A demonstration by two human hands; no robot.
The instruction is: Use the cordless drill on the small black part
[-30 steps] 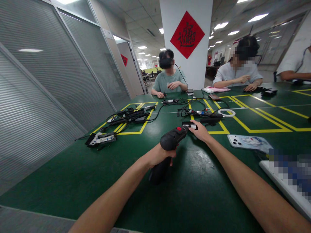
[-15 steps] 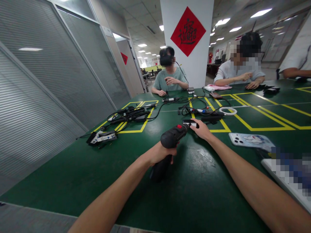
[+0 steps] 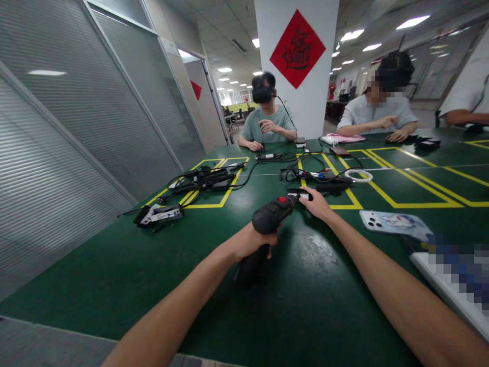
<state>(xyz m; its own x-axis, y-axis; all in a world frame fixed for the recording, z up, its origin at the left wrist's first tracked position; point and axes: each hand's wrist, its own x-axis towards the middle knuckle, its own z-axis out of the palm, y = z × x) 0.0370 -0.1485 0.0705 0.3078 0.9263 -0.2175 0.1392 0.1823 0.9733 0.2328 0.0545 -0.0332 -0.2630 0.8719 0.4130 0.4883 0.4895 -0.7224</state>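
My left hand point(image 3: 250, 243) is wrapped round the grip of a black electric screwdriver point(image 3: 263, 229) with a red button, its nose pointing away from me. Just beyond the tool's tip my right hand point(image 3: 315, 202) pinches a small black and white part point(image 3: 298, 193) on the green table point(image 3: 114, 275). The tool's tip meets that part.
A phone in a patterned case point(image 3: 393, 223) lies right of my right arm, with a white board point(image 3: 451, 300) nearer. Tangled black cables and adapters point(image 3: 206, 181) sit far left, a white ring point(image 3: 357, 176) farther back. Three people sit at the far side.
Hands and tool stay almost in place; the view has shifted slightly.
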